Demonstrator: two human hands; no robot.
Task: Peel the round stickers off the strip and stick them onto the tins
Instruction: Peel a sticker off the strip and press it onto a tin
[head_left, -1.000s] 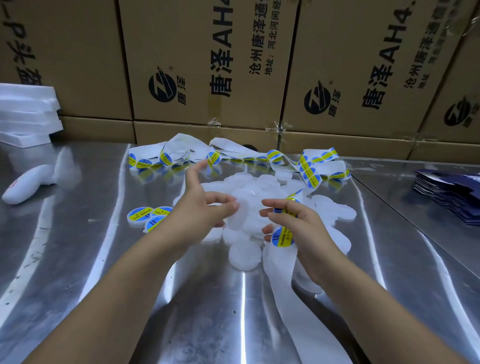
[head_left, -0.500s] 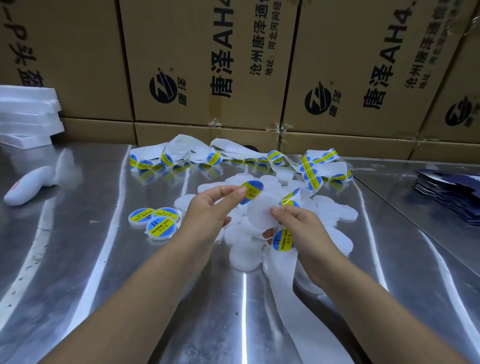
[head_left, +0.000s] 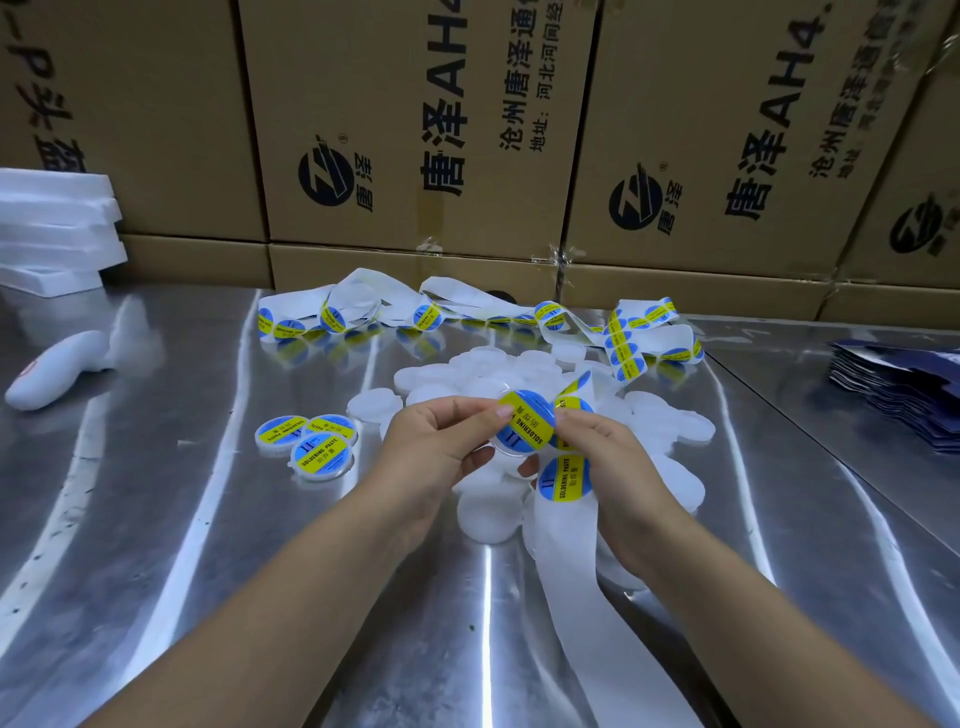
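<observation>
Blue-yellow stickered tin pinched between left hand and right hand.

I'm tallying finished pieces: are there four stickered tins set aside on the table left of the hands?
No, only three stickered tins lie clustered there on the metal table.

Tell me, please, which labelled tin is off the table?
The tin held between the left hand and right hand, above the unlabelled pile; the three other labelled tins lie together on the table.
</observation>
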